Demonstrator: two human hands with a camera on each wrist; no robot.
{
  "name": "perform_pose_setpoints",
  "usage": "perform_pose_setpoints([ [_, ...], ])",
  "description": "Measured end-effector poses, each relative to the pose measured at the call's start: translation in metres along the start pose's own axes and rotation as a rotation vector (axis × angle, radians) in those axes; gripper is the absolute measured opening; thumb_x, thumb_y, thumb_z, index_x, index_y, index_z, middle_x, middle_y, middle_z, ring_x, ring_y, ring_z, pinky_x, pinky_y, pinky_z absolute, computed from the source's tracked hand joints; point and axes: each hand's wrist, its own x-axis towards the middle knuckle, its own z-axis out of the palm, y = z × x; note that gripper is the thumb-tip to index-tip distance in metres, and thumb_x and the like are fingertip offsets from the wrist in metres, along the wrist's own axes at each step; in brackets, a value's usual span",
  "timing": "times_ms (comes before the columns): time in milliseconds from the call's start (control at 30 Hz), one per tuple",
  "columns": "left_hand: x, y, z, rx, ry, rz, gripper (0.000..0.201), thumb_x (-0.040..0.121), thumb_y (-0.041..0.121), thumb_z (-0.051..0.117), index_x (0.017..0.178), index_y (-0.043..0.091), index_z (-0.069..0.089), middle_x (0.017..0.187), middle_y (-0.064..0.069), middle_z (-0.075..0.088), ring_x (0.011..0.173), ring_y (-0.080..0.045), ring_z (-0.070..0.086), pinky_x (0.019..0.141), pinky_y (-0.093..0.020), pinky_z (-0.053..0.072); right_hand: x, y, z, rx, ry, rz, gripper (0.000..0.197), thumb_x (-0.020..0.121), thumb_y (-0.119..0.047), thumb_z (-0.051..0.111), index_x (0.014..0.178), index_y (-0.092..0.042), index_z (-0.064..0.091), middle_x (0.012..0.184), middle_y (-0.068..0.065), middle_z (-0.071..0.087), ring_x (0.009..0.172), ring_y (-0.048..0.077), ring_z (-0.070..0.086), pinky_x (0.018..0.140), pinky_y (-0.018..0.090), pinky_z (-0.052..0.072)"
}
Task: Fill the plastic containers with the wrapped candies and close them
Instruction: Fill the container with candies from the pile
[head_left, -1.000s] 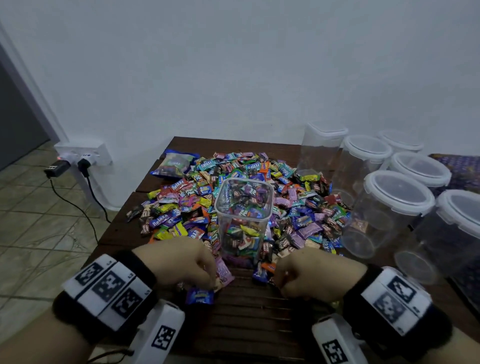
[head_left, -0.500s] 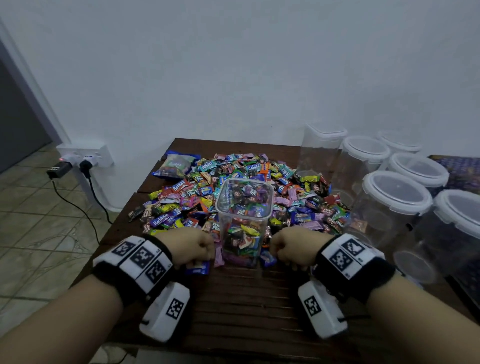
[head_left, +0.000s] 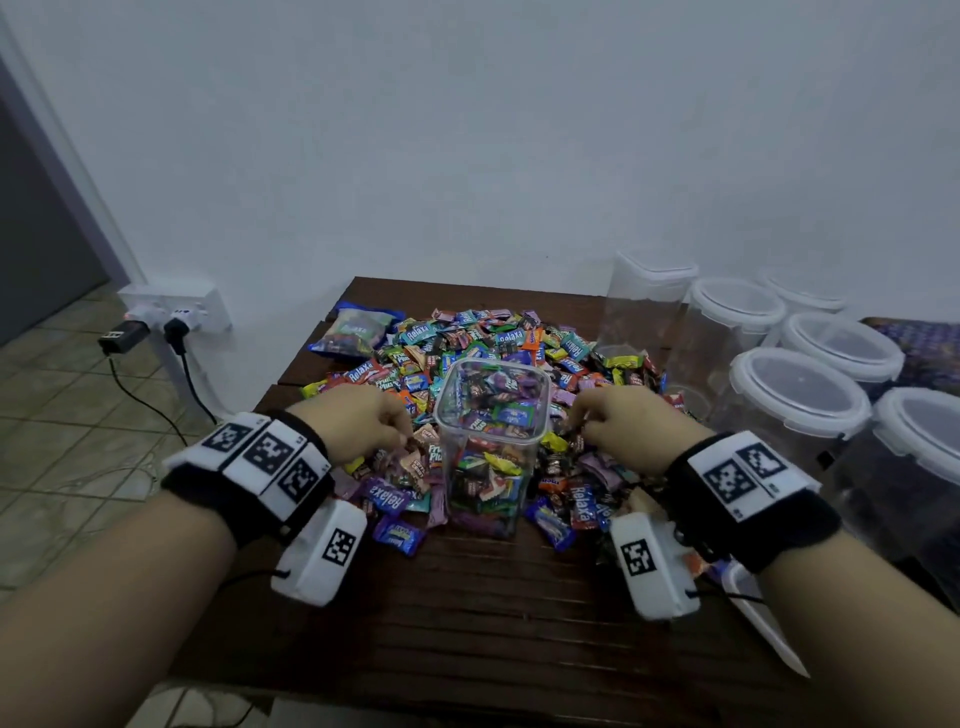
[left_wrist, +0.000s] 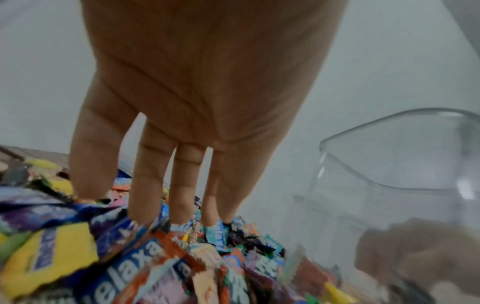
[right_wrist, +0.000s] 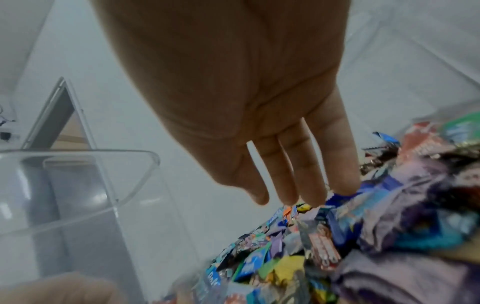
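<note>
Clear square container (head_left: 491, 441) mid-table, part-filled, lidless, candy pile (head_left: 467, 343) around. My left hand (head_left: 358, 423) and right hand (head_left: 631, 426) flank it, fingers straight into wrappers, gripping nothing. I'd scoop inward, lift over rim, avoid tipping.

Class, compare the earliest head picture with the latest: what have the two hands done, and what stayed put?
Both hands moved away from the person: the left hand and right hand now flank the open container, fingers straight, dipping into the candy pile. The container and the lidded jars stayed put.
</note>
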Motion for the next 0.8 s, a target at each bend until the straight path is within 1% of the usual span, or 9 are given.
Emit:
perform_pose_setpoints([
  [67, 0.008, -0.005, -0.002, 0.032, 0.046, -0.042, 0.019, 0.094, 0.03, 0.056, 0.111, 0.024, 0.06, 0.099, 0.006, 0.058, 0.089, -0.013, 0.056, 0.076, -0.027, 0.045, 0.007, 0.002, -0.001, -0.057, 0.043, 0.026, 0.031, 0.094, -0.023, 0.049, 0.124, -0.016, 0.052, 0.12, 0.007, 0.056, 0.102, 0.024, 0.055, 0.084, 0.032, 0.045],
  [167, 0.021, -0.009, 0.003, 0.094, 0.068, -0.085, 0.038, 0.088, 0.041, 0.062, 0.122, 0.028, 0.054, 0.127, -0.001, 0.053, 0.11, -0.019, 0.054, 0.091, -0.036, 0.047, 0.018, 0.003, 0.01, -0.107, -0.023, 0.065, 0.06, 0.09, -0.035, 0.058, 0.143, -0.021, 0.032, 0.142, 0.009, 0.038, 0.123, 0.028, 0.045, 0.098, 0.039, 0.043],
  [267, 0.032, -0.008, 0.013, 0.136, -0.007, -0.124, 0.073, 0.08, 0.049, 0.068, 0.142, 0.032, 0.034, 0.148, -0.002, 0.031, 0.129, -0.023, 0.042, 0.101, -0.042, 0.042, 0.025, 0.0, 0.02, -0.154, -0.095, 0.066, 0.083, 0.083, -0.044, 0.065, 0.149, -0.03, 0.017, 0.147, 0.007, 0.03, 0.129, 0.028, 0.039, 0.098, 0.042, 0.044],
  [333, 0.038, -0.006, 0.019, 0.154, -0.056, -0.127, 0.09, 0.076, 0.053, 0.069, 0.149, 0.033, 0.019, 0.154, -0.002, 0.021, 0.134, -0.026, 0.037, 0.103, -0.046, 0.041, 0.03, -0.002, 0.025, -0.201, -0.134, 0.054, 0.089, 0.08, -0.048, 0.067, 0.149, -0.031, 0.013, 0.146, 0.006, 0.031, 0.129, 0.029, 0.039, 0.098, 0.043, 0.045],
  [400, 0.043, -0.004, 0.023, 0.189, -0.097, -0.142, 0.099, 0.076, 0.054, 0.07, 0.151, 0.033, 0.009, 0.155, -0.005, 0.016, 0.134, -0.029, 0.037, 0.101, -0.045, 0.042, 0.035, -0.003, 0.028, -0.261, -0.173, 0.043, 0.091, 0.079, -0.051, 0.066, 0.149, -0.03, 0.013, 0.147, 0.005, 0.03, 0.129, 0.03, 0.039, 0.098, 0.044, 0.044],
  [533, 0.048, -0.001, 0.031, 0.261, -0.128, -0.183, 0.103, 0.076, 0.056, 0.069, 0.15, 0.038, 0.0, 0.157, -0.01, 0.009, 0.132, -0.032, 0.041, 0.091, -0.041, 0.048, 0.039, -0.007, 0.037, -0.365, -0.189, 0.031, 0.091, 0.081, -0.051, 0.065, 0.15, -0.031, 0.009, 0.147, 0.006, 0.03, 0.13, 0.031, 0.037, 0.094, 0.042, 0.044],
  [633, 0.049, -0.002, 0.034, 0.273, -0.088, -0.197, 0.097, 0.078, 0.054, 0.068, 0.15, 0.039, 0.005, 0.157, -0.01, 0.012, 0.133, -0.032, 0.04, 0.093, -0.043, 0.049, 0.039, -0.007, 0.042, -0.393, -0.154, 0.037, 0.085, 0.085, -0.049, 0.062, 0.15, -0.032, 0.009, 0.144, 0.008, 0.032, 0.13, 0.032, 0.035, 0.096, 0.043, 0.043],
  [700, 0.049, -0.004, 0.036, 0.282, -0.048, -0.177, 0.088, 0.08, 0.052, 0.066, 0.149, 0.039, 0.013, 0.154, -0.008, 0.021, 0.13, -0.031, 0.042, 0.094, -0.043, 0.049, 0.04, -0.005, 0.045, -0.391, -0.118, 0.032, 0.079, 0.087, -0.047, 0.059, 0.149, -0.033, 0.012, 0.143, 0.008, 0.034, 0.129, 0.033, 0.035, 0.095, 0.043, 0.045],
  [800, 0.048, -0.005, 0.038, 0.297, 0.029, -0.142, 0.061, 0.085, 0.044, 0.063, 0.14, 0.036, 0.038, 0.143, -0.005, 0.04, 0.12, -0.028, 0.05, 0.089, -0.041, 0.051, 0.042, -0.004, 0.05, -0.37, -0.07, 0.037, 0.071, 0.09, -0.042, 0.057, 0.147, -0.035, 0.017, 0.14, 0.008, 0.036, 0.127, 0.033, 0.036, 0.092, 0.044, 0.047],
])
